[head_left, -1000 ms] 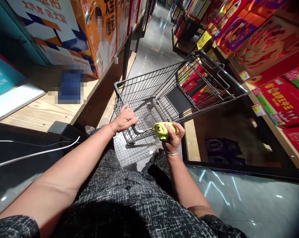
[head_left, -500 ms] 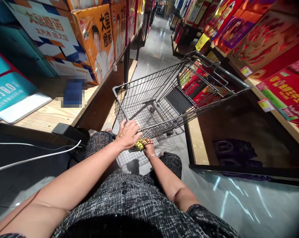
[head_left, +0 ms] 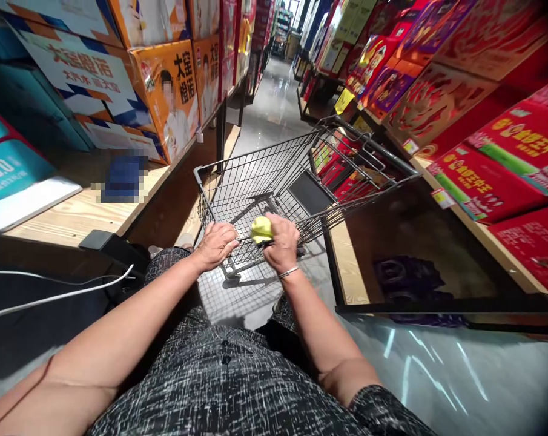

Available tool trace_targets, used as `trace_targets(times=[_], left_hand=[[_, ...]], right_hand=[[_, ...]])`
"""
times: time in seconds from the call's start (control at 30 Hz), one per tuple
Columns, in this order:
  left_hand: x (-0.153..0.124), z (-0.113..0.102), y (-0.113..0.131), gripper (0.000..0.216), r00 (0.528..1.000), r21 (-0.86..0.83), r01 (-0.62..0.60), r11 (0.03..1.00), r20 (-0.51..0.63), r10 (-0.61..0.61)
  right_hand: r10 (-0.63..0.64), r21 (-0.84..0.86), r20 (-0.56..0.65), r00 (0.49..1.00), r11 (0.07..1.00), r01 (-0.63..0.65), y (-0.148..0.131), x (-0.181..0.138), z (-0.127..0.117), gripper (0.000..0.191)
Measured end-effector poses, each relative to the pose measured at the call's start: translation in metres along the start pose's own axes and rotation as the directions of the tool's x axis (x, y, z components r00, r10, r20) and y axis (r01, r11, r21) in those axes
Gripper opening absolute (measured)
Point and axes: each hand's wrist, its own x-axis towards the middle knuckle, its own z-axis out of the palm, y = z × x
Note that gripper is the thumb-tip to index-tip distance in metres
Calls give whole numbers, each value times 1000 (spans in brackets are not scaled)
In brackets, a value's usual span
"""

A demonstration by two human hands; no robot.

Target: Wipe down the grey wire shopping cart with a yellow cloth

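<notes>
A grey wire shopping cart (head_left: 255, 158) stands at an angle in front of me, with its basket holding nothing that I can make out. My left hand (head_left: 217, 244) is closed over the near rim of the basket. Bunched in my right hand (head_left: 283, 243) is a yellow cloth (head_left: 261, 230), slightly blurred. That hand is at the right of my left hand, over the same rim, and its fingers are wrapped round the cloth. Whether the cloth touches the wire I cannot tell.
To the left, a wooden shelf (head_left: 114, 213) bears orange cartons (head_left: 169, 100), a white flat device (head_left: 31, 203) and a blurred-out blue item. A white cable (head_left: 60, 297) hangs below. Red boxes (head_left: 487, 188) fill the right shelf. Between them an aisle (head_left: 274, 97) runs away.
My right hand has risen from below the rim with the yellow cloth, up to rim height. My left hand stays on the rim, a little further left in view. The view has shifted slightly.
</notes>
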Motion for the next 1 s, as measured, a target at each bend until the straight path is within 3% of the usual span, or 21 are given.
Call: trace_targets(times=[0.1,0.17,0.3,0.4,0.47,0.57,0.63,0.73,0.87,1.0], left_hand=[[-2,-4,-7,30,1000,17,9,1000,-9,-9],[-3,-7,-10,30,1000,23,18,1000,-22,-18],[-6,-13,-14,31,999,-3,22,1000,-31,-22],[-8,-17,-19,31,999,-9,16,1000,-34,-17],[-8,-18,-25,32,999,-4,20,1000,-34,-20],[-6,-21,-36,34,998,6,44,999,-41,-44],[-2,-24,-41,35,994,26,96,995,-50,-95],[10,-30,-40,35,971,93,233,968,-71,-227],[30,-38,-30,34,961,161,274,948,-2,-277],[40,-43,-30,43,944,106,323,940,34,-328]], right_hand=[[-167,-9,226,960,985,174,-33,5,3,71],[-202,-29,295,934,975,220,-38,12,-1,66],[-86,-111,334,939,985,129,2,38,-28,57],[65,-240,250,966,971,-3,56,54,-56,58],[161,-325,113,980,939,-117,93,58,-72,59],[267,-340,-128,955,893,-296,137,54,-81,63],[265,-287,-232,936,901,-326,150,47,-73,67],[141,-209,-293,946,956,-207,142,35,-40,67],[-88,-201,-284,955,979,31,97,27,19,52],[-267,-186,-219,938,956,229,52,27,76,35]])
